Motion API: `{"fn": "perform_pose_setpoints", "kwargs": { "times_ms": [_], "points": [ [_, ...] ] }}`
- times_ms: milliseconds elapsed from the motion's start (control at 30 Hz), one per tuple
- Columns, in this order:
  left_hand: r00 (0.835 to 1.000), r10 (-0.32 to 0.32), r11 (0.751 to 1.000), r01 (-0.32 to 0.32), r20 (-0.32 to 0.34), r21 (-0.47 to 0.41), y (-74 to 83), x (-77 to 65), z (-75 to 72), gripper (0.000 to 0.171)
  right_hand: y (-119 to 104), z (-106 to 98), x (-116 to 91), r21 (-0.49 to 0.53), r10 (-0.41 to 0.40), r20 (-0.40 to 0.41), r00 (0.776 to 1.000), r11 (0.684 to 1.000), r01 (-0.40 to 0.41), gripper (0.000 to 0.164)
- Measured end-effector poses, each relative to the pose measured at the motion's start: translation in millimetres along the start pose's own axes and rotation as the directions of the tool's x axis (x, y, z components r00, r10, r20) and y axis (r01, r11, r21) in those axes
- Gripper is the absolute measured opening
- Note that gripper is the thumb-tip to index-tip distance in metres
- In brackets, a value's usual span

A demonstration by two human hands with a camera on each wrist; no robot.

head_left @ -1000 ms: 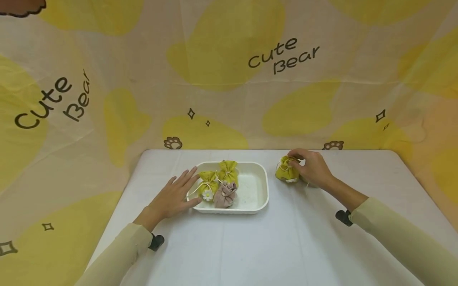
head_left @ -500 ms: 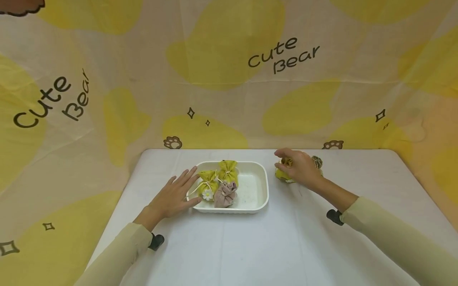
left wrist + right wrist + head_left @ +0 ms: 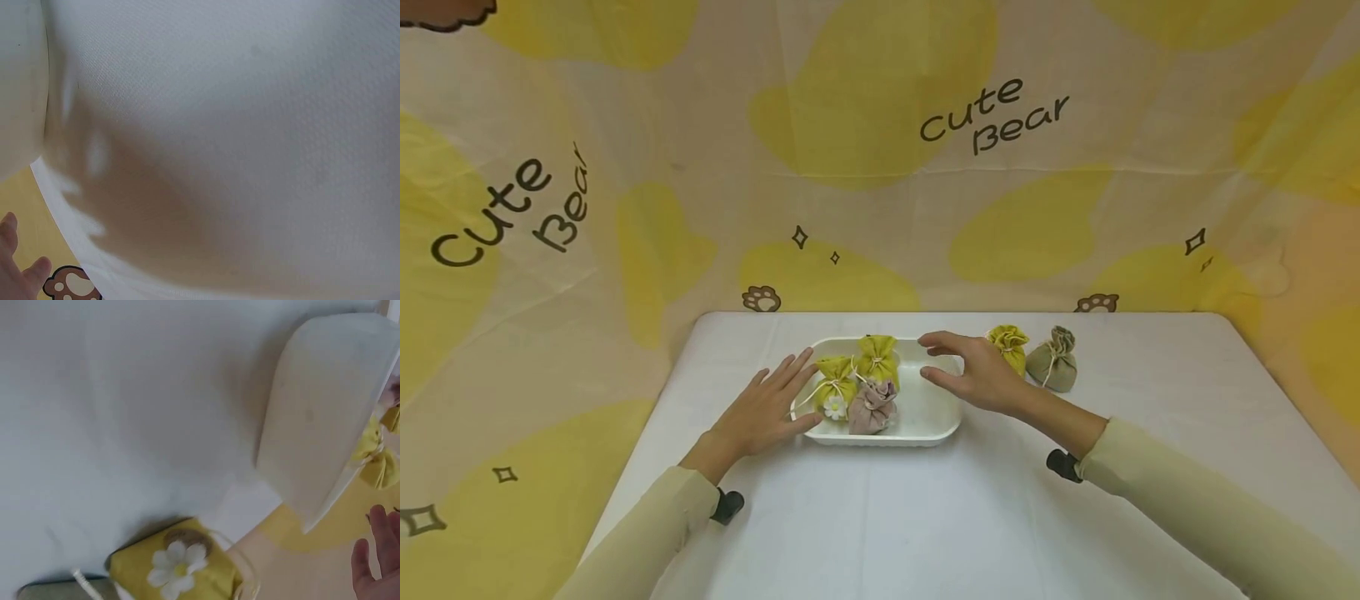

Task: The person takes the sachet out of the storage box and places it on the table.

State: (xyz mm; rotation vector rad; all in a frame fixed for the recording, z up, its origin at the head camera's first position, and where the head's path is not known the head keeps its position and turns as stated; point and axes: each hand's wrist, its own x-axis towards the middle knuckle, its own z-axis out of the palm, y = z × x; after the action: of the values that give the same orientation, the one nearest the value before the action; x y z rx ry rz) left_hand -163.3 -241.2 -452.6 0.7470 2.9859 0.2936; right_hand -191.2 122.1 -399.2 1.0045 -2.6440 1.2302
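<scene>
My left hand (image 3: 765,410) rests at the left rim of a white tray (image 3: 928,417), its fingers straight and spread. Over the tray's right rim hovers my right hand (image 3: 977,371), thumb and fingers apart with nothing between them. Inside the tray, on its left side, two yellow drawstring pouches (image 3: 878,360) stand with a mauve drawstring pouch (image 3: 872,408); a white flower decorates the nearer yellow one. Behind my right hand another yellow drawstring pouch (image 3: 1009,346) is partly hidden; the right wrist view shows the white flower (image 3: 178,569) on it.
A grey-green drawstring pouch (image 3: 1054,362) stands on the white table (image 3: 880,525), right of the yellow one. A cloth backdrop (image 3: 880,167) with yellow patches and "Cute Bear" lettering rises behind the table's far edge.
My right hand has let go of the yellow pouch on the right and moved left to the tray's right rim. That pouch stays on the table; my left hand has not moved.
</scene>
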Motion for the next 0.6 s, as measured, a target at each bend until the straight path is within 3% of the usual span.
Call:
{"fn": "perform_pose_setpoints", "kwargs": {
  "times_ms": [300,600],
  "points": [
    [1.0,0.002,1.0,-0.002,-0.006,-0.01,1.7,-0.5,-0.7,0.084,-13,24,6,0.082,-0.035,0.098,0.995,0.996,0.027,0.052],
    [1.0,0.009,1.0,-0.01,-0.022,-0.008,0.3,-1.0,0.9,0.082,-22,42,13,0.099,-0.063,0.195,0.979,0.994,0.045,0.057]
  ]
}}
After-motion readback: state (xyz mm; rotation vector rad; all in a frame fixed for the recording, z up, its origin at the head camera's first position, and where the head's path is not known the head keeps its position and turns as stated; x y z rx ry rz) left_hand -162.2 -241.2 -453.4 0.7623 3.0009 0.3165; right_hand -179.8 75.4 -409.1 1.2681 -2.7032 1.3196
